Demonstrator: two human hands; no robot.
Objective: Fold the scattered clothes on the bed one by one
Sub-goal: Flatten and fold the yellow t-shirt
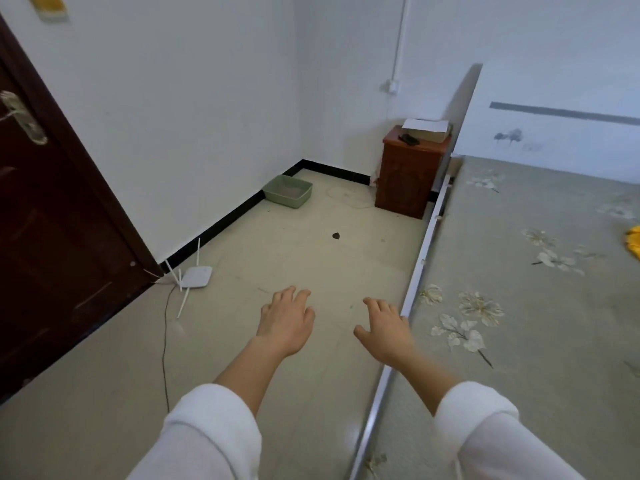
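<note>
Farthest left of the bed I see a dark brown door [52,237] with a metal lever handle [24,117]. A white router [196,276] lies on the floor at the door's foot, well apart from the bed. A green plastic tray [288,191] sits in the room corner, left of the bed's head end. The left hand [285,320] hovers palm down over the floor just left of the bed, fingers loosely spread, gripping nothing. The right hand [384,327] hangs palm down above the bed's metal side rail [420,258], fingers likewise spread and holding nothing. A reddish wooden nightstand [408,174] stands beside the bed's head end, with a box [427,131] on top. The bed [519,358] wears a grey-green floral sheet. On it, at the frame's right edge, I see a scrap of yellow fabric [634,245]; I cannot tell which garment.
</note>
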